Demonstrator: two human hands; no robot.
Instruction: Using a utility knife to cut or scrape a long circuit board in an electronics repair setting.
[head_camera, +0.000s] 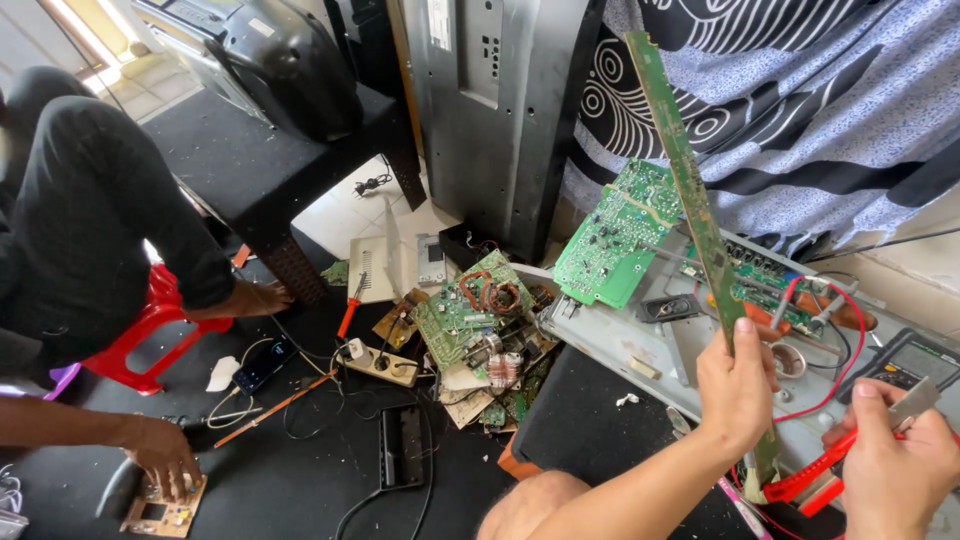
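Observation:
My left hand (738, 388) grips a long narrow green circuit board strip (685, 170), held upright and tilted to the left. My right hand (893, 468) holds a red test probe (815, 478) and a small grey piece, just right of the strip's lower end. Red leads (850, 340) run over to a dark multimeter (905, 362). Under both hands lies a grey metal chassis (610, 345) with a green board (612, 232) leaning on it.
A heap of green circuit boards and coils (480, 320) lies on the dark floor beside a power strip (380, 365) and cables. A person in black sits on a red stool (150, 335) at left, one hand on a small board (165, 505). Behind stand a black table (250, 165) and a TV back (500, 110).

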